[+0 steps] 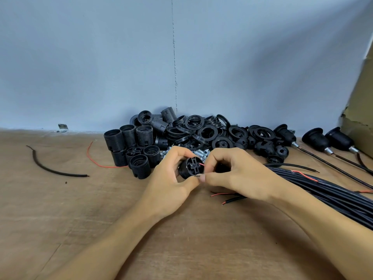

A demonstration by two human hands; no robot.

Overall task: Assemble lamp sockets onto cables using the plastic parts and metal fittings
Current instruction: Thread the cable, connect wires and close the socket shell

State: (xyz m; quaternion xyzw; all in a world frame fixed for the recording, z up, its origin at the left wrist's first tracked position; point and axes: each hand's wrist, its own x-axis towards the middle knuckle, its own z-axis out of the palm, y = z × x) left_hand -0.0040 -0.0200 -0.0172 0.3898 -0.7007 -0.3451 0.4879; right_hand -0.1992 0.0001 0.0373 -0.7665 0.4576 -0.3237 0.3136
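Note:
My left hand [171,178] grips a black threaded lamp socket body [190,167] with its terminal end facing me. A thin red wire enters the terminal at its right side. My right hand [232,174] pinches a thin black wire [198,175] between thumb and forefinger at the socket's lower edge, and a black part sits hidden in its palm. Behind the hands lie silver metal fittings [199,153]. Black socket bodies [131,146] stand in a cluster at the left, and black rings [203,130] are heaped against the wall.
A bundle of black cables [327,190] with red and black stripped ends runs off to the right. Assembled sockets on cables [316,139] lie at the far right beside a cardboard box [361,110]. A loose black cable piece [46,168] and red wire [94,158] lie left.

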